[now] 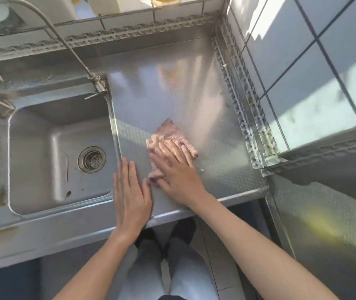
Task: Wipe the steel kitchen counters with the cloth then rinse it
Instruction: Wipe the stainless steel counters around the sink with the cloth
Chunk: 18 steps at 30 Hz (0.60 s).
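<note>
Cloth (171, 137) lay just right of the sink (32, 135) — flattened under the right hand (177, 169), running away from the person. Left hand (130, 191) rested flat, empty, between sink and cloth — nearer the sink.

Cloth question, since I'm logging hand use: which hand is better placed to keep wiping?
Right. The right hand lies flat on the pink cloth; the left hand rests on bare counter beside the sink.

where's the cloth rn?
In the head view, the pink cloth lies on the steel counter just right of the sink, pressed flat under the right hand.
</note>
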Tool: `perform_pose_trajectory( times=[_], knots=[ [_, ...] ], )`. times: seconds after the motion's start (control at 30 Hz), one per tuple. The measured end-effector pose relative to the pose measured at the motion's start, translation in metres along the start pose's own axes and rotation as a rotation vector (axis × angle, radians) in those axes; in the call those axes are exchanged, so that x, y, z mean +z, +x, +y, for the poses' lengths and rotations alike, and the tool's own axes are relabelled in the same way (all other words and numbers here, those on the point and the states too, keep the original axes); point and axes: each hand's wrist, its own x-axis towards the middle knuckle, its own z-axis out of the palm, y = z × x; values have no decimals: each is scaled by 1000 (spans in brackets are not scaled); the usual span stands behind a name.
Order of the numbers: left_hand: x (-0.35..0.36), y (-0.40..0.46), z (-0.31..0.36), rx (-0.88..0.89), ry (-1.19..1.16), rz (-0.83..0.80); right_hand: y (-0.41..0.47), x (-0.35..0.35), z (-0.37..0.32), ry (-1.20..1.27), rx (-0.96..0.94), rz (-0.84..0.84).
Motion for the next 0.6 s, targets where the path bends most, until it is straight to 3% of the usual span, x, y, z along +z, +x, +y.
perform_pose_trajectory(
  times=[0.07, 0.13, 0.27, 0.4, 0.47, 0.6],
  knots=[
    [1, 0, 2, -2, 24, 17, -47, -2, 27, -41, -101, -43],
    [1, 1, 3, -19, 25, 15, -78, -15, 65, -82, -85, -82],
    [2, 2, 3, -25, 29, 2, -80, -38, 112, -67, 232, -93],
    [2, 1, 3, -34, 30, -6, -16, -27, 79, -34, 478, 5],
    [1, 2, 3, -36, 25, -1, 12, -18, 45, -24, 432, 37],
    [-2, 1, 4, -22, 11, -4, -2, -1, -4, -28, 150, -27]
  ],
)
